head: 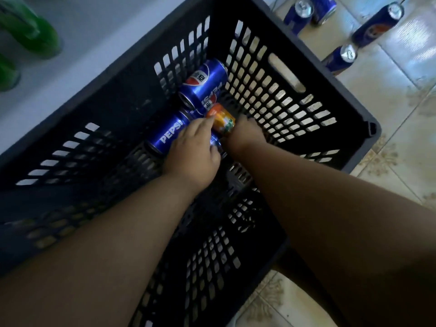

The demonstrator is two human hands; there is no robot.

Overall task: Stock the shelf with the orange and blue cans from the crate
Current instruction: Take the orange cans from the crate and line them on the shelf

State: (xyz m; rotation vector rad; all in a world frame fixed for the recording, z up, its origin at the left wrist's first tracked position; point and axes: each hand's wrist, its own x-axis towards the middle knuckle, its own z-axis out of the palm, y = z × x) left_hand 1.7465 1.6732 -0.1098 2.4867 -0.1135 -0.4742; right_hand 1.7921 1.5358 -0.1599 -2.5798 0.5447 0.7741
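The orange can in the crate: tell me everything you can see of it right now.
The orange can is a small metal-looking drink can, orange with a green-and-white label too blurred to read. It lies tilted at the bottom of the black slatted crate, beside blue cans. Both hands reach it: the left hand has fingertips on its near side, and the right hand is against its other side. Its lower end is hidden.

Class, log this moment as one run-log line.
left hand: on blue can | right hand: grips orange can | both inside crate | shelving not started
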